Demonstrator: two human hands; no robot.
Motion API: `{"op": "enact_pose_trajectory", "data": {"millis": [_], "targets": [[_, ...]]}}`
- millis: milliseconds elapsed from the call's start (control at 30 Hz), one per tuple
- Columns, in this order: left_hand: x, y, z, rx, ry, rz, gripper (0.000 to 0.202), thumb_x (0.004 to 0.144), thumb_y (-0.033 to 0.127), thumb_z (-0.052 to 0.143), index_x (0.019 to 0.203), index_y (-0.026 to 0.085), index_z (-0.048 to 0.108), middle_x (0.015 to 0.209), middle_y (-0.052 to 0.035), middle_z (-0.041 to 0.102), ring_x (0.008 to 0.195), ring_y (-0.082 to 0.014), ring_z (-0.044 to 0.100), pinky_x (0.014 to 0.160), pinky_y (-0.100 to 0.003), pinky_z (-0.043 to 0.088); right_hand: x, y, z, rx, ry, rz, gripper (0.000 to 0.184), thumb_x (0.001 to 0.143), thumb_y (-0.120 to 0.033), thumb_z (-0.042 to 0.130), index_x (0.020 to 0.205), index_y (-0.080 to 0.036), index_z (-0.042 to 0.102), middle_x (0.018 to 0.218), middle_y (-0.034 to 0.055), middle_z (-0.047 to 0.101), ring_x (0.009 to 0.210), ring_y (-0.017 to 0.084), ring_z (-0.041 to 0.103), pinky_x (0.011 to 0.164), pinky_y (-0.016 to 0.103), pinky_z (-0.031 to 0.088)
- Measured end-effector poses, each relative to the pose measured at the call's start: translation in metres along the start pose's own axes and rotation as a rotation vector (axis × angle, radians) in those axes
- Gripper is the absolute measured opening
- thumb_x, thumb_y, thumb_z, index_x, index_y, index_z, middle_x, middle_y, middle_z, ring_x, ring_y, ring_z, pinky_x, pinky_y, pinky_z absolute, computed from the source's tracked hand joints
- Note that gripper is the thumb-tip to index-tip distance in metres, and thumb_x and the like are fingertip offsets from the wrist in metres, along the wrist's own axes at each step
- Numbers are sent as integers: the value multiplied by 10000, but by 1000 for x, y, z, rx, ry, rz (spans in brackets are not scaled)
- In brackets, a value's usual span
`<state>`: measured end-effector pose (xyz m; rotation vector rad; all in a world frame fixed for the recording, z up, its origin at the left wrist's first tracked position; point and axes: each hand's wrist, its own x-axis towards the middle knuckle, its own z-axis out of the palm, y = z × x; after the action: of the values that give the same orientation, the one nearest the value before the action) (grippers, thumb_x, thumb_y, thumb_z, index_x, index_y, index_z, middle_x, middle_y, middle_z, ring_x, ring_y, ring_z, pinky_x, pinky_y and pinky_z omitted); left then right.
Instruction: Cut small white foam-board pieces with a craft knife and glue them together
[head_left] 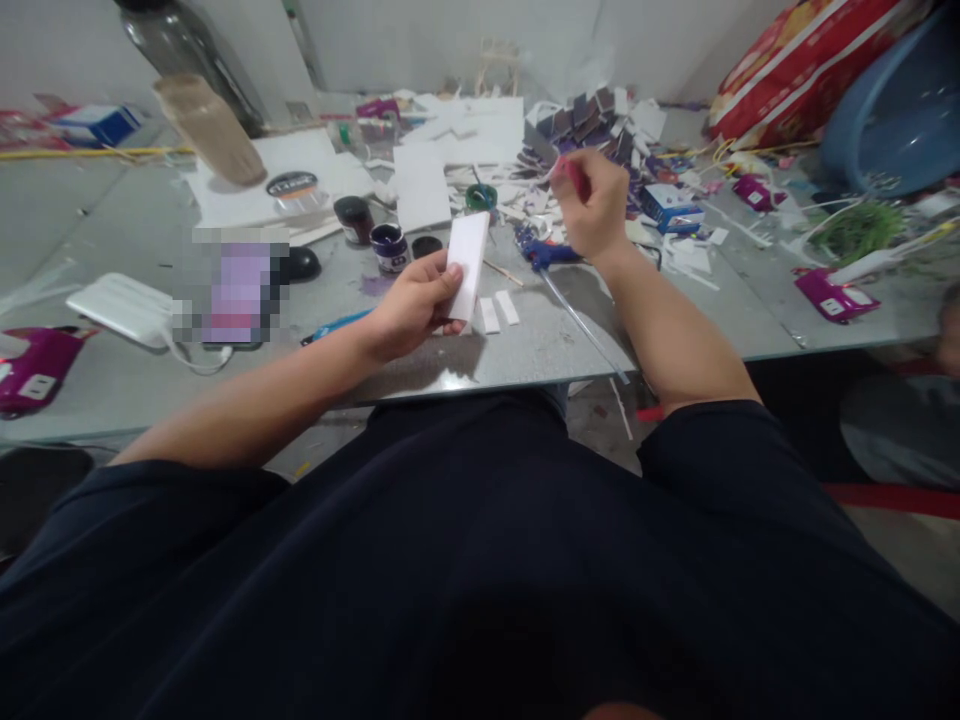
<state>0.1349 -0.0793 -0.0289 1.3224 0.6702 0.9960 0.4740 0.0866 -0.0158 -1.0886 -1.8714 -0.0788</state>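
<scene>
In my left hand [420, 303] is a white rectangular strip of board [469, 262], gripped near its lower end between thumb and fingers and tilted upright above the table. My right hand [596, 205] is raised over the scrap pile, its fingers closed round a pink-red tool [576, 178] whose kind I cannot make out. Two small white pieces [489, 315] lie on the table just right of the strip. Below my right hand lies a blue glue gun [551, 254] with a long clear glue stick [592, 335] running toward the table edge.
Open paint jars [389, 248] stand behind my left hand. A heap of white and dark scraps [577, 130] covers the back. Left are a phone [238, 290], a white power bank [118, 308] and a purple glue gun [37, 370]. A blue basin [889, 120] leans at right.
</scene>
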Motion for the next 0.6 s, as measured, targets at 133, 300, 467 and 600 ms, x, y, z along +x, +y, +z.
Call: {"op": "enact_pose_trajectory", "data": {"millis": [133, 300, 467, 600], "targets": [[1, 1, -1, 0, 29, -7, 509, 1127, 674, 982, 1239, 242, 738, 786, 42, 687, 536, -141, 610, 491, -263, 498, 9, 52, 0, -223, -173, 281, 570, 1220, -675, 872, 846, -356, 581, 745, 32, 621, 930, 280, 626, 1001, 490, 540], [3, -2, 0, 1, 87, -21, 431, 1182, 603, 920, 1310, 223, 763, 831, 21, 715, 567, -151, 644, 521, -283, 545, 8, 71, -6, -254, -171, 380, 616, 1107, -443, 973, 758, -379, 469, 707, 48, 590, 1064, 389, 777, 1131, 623, 640], [4, -3, 1, -7, 145, -47, 422, 1179, 535, 880, 1416, 216, 737, 900, -9, 762, 610, -180, 722, 537, -300, 573, 11, 38, -9, -328, -169, 473, 477, 1169, -398, 908, 894, -349, 522, 857, 92, 713, 1065, 364, 751, 1158, 629, 621], [3, 0, 3, 3, 176, -67, 574, 1068, 389, 879, 1577, 218, 676, 1060, -61, 859, 737, -246, 861, 589, -322, 634, 5, 0, -5, -193, -191, 350, 425, 1257, -423, 790, 963, -353, 492, 916, 47, 689, 977, 307, 617, 1031, 501, 577]]}}
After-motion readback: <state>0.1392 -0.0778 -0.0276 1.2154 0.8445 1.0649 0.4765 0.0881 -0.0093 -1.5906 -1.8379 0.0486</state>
